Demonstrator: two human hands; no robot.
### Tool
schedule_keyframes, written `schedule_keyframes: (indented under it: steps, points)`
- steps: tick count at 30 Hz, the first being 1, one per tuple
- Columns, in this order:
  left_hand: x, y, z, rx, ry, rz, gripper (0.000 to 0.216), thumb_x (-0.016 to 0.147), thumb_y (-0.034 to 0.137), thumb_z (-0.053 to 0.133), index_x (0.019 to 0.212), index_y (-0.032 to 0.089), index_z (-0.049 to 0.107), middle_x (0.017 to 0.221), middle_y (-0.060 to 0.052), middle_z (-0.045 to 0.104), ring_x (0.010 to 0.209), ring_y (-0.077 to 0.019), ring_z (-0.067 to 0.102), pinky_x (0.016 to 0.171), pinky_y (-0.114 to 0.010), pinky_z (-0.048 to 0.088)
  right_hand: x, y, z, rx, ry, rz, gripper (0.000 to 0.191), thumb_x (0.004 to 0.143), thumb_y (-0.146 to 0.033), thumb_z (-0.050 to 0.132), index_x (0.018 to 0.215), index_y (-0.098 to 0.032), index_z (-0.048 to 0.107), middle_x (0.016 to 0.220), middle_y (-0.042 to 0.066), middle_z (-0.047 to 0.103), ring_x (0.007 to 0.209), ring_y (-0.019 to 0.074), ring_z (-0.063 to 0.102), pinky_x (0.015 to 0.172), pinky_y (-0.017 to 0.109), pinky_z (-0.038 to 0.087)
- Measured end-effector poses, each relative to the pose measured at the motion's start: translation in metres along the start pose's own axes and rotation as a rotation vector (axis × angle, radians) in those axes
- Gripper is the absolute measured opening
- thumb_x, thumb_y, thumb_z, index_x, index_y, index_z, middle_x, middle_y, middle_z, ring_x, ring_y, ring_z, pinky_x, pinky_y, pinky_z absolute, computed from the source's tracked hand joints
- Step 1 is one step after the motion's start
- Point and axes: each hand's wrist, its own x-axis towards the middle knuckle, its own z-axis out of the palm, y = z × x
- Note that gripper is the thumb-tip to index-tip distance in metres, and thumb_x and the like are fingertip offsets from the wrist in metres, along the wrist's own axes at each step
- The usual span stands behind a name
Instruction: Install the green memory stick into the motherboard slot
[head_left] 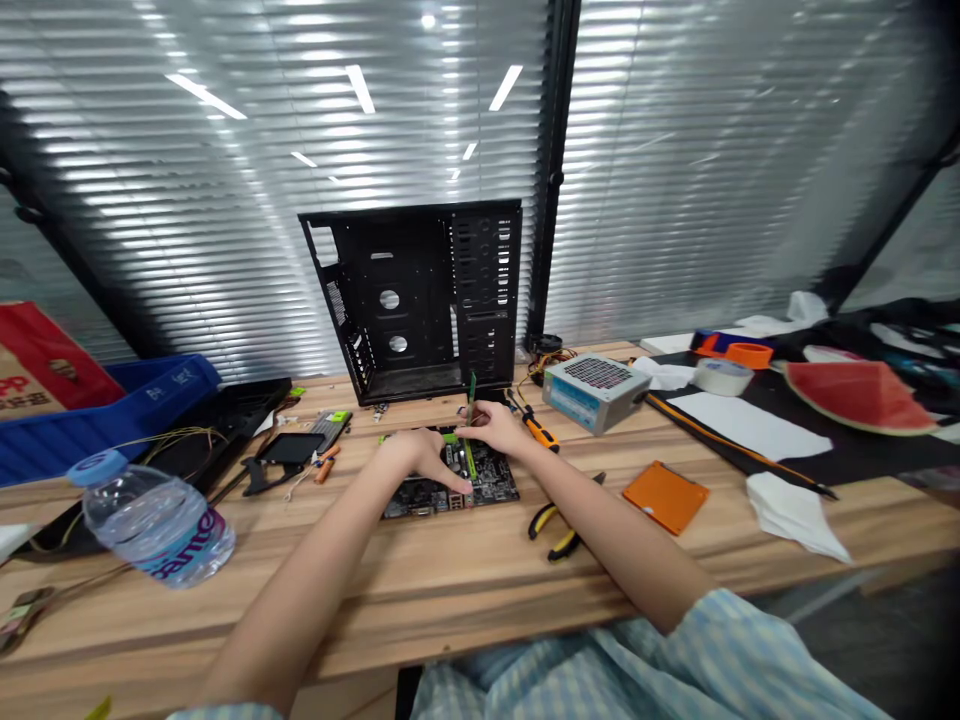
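Observation:
A black motherboard (495, 478) with green slots lies flat on the wooden table in front of me. My right hand (491, 425) is closed at its upper part, pinching a thin green memory stick (472, 388) that stands upright over the slots. Whether the stick's lower edge sits in a slot is hidden by my fingers. My left hand (427, 455) rests on the left part of the board, thumb stretched toward the middle and apart from the other fingers, which are partly hidden. Yellow-and-black pliers (553, 530) lie beside my right forearm.
Behind the board stands an open black computer case (412, 300). To the right are a power supply (596, 390), a screwdriver (541, 432), an orange drive (666, 497) and a watermelon slice (855, 395). A water bottle (154, 520) and blue bin (142, 400) are left.

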Motion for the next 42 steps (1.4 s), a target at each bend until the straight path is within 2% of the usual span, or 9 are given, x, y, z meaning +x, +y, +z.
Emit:
schedule_keyframes:
  steps: [4,9,14,21,28,35,42]
  points:
    - [0.003,-0.002,0.001,0.011,-0.016,-0.004,0.116,0.051,0.09,0.061,0.138,0.015,0.056,0.139,-0.019,0.056,0.124,-0.038,0.057,0.098,-0.039,0.048,-0.002,-0.003,0.0,0.007,-0.007,0.023,0.043,0.057,-0.041,0.086,0.084,-0.016,0.065,0.08,0.003,0.07,0.071,0.0169,0.064,0.067,0.03,0.053]
    - [0.004,-0.003,0.001,0.025,-0.027,0.001,0.118,0.053,0.091,0.06,0.14,0.012,0.054,0.14,-0.021,0.055,0.124,-0.0374,0.057,0.1,-0.038,0.047,-0.004,-0.008,-0.001,-0.042,-0.03,0.003,0.039,0.059,-0.04,0.085,0.082,-0.016,0.064,0.076,0.002,0.068,0.068,0.0163,0.062,0.062,0.028,0.05]
    - [0.005,-0.003,0.002,0.031,-0.028,0.002,0.117,0.053,0.091,0.059,0.14,0.013,0.054,0.14,-0.019,0.055,0.124,-0.0364,0.057,0.101,-0.036,0.046,-0.001,-0.013,-0.003,-0.166,-0.122,-0.067,0.036,0.059,-0.039,0.086,0.077,-0.018,0.064,0.069,0.0,0.066,0.068,0.0175,0.062,0.063,0.028,0.049]
    - [0.005,-0.004,0.002,0.026,-0.04,-0.008,0.116,0.053,0.091,0.06,0.139,0.011,0.055,0.14,-0.02,0.056,0.124,-0.0366,0.057,0.101,-0.037,0.047,0.004,-0.021,-0.004,-0.306,-0.157,-0.089,0.033,0.059,-0.035,0.088,0.07,-0.017,0.061,0.064,-0.002,0.064,0.064,0.0158,0.06,0.059,0.025,0.045]
    - [0.002,-0.001,0.0,0.008,-0.031,-0.044,0.118,0.052,0.09,0.062,0.143,0.015,0.051,0.142,-0.017,0.055,0.125,-0.0362,0.056,0.1,-0.038,0.048,-0.001,-0.013,-0.001,-0.22,-0.126,-0.069,0.032,0.065,-0.032,0.084,0.084,-0.016,0.064,0.072,0.0,0.066,0.069,0.0154,0.061,0.063,0.025,0.048]
    - [-0.002,0.002,0.0,-0.009,-0.006,-0.055,0.121,0.053,0.088,0.065,0.149,0.017,0.043,0.146,-0.016,0.05,0.131,-0.0367,0.051,0.103,-0.039,0.047,-0.002,-0.004,0.001,-0.145,-0.022,-0.047,0.035,0.067,-0.035,0.082,0.091,-0.015,0.066,0.075,0.001,0.067,0.069,0.0155,0.061,0.062,0.026,0.048]
    - [-0.002,0.002,0.0,-0.018,-0.002,-0.052,0.12,0.055,0.085,0.066,0.152,0.022,0.036,0.148,-0.014,0.047,0.135,-0.0365,0.046,0.106,-0.039,0.045,-0.002,-0.004,0.002,-0.134,-0.038,-0.015,0.036,0.061,-0.038,0.085,0.078,-0.016,0.063,0.071,0.0,0.065,0.066,0.0151,0.06,0.059,0.025,0.046]
